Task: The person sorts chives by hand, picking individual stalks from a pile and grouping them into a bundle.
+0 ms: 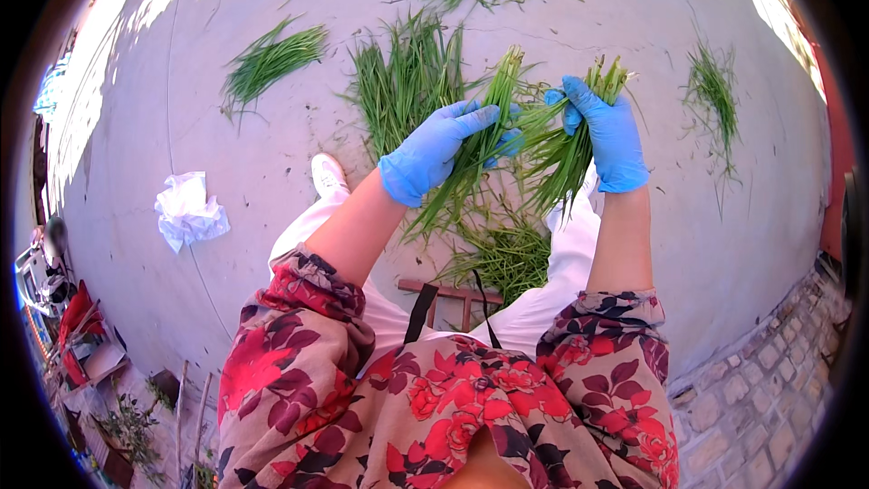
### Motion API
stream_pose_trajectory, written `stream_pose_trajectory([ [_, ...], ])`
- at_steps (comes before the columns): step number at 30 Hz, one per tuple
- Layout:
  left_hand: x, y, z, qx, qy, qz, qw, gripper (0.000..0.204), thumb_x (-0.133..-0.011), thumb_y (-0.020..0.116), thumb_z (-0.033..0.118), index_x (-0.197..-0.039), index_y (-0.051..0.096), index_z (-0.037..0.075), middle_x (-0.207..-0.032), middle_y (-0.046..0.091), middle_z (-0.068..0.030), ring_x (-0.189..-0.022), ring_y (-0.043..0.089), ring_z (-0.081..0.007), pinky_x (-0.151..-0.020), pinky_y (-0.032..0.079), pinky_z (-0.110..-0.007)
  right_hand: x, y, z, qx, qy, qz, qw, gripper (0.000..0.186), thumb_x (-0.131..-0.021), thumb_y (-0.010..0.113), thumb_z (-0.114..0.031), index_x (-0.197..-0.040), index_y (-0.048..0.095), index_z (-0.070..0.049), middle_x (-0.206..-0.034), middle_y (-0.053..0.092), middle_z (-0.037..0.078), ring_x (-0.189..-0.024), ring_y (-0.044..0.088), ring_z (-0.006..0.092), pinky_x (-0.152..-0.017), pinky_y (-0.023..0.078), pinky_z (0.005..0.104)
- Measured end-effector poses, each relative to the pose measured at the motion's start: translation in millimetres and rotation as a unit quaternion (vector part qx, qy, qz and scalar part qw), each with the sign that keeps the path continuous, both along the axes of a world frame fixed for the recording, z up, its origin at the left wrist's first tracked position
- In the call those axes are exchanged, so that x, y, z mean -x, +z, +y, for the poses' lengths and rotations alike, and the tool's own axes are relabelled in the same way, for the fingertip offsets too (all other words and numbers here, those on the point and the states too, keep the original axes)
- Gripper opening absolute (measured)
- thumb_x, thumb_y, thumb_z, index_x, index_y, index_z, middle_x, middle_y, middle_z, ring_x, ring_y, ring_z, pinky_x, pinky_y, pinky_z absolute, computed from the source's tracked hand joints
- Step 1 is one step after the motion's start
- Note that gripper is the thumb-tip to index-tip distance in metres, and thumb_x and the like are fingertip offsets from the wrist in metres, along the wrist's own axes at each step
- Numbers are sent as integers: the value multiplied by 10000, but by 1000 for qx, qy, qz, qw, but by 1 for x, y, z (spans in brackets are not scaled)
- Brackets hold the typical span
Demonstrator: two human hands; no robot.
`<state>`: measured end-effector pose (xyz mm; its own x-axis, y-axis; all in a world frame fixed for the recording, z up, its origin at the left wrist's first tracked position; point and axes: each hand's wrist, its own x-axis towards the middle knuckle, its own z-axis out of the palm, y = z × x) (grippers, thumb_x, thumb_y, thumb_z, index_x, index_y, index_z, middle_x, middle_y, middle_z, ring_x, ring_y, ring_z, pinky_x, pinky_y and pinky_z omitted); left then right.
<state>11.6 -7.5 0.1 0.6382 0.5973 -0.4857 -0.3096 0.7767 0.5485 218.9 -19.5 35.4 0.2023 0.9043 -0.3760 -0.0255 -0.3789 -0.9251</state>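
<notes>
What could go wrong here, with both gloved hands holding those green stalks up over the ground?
The left hand grips its bunch of stalks loosely near the middle, so thin blades might slip out onto the pile below. The right hand holds another bunch touching the first, so the two could tangle.

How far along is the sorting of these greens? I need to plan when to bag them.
Partly through, it seems. Done: a tidy bundle lies apart on the concrete. In hand: the left hand and right hand, both in blue gloves, each grip a bunch of stalks. Left: a loose pile ahead, scraps by the feet, and scattered tufts.
</notes>
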Motion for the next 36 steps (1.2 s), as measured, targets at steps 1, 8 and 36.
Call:
stream_pose_trajectory([
  [1,2,1,1,-1,3,-7,1000,334,-923,488,216,-1175,499,-4,-960,633,-118,-839,623,-173,-716,520,-274,-4,3,0,-4,-17,12,1000,254,-822,653,-266,-794,649,-14,-581,533,1,-506,464,78,-493,376,224],
  [8,11,-2,9,13,11,-14,1000,420,-952,388,315,-1237,468,17,-967,635,-105,-813,617,-156,-708,514,-289,-45,11,1,-38,-114,37,992,277,-842,635,-253,-826,630,24,-664,586,38,-513,442,73,-487,360,208],
  [36,4,11,5,32,-143,-61,987,382,-906,430,217,-1216,477,0,-1029,626,-182,-748,634,-169,-627,512,-257,20,1,-7,36,152,-62,986,319,-756,716,-246,-929,647,13,-793,656,57,-703,577,95,-653,463,265],
])
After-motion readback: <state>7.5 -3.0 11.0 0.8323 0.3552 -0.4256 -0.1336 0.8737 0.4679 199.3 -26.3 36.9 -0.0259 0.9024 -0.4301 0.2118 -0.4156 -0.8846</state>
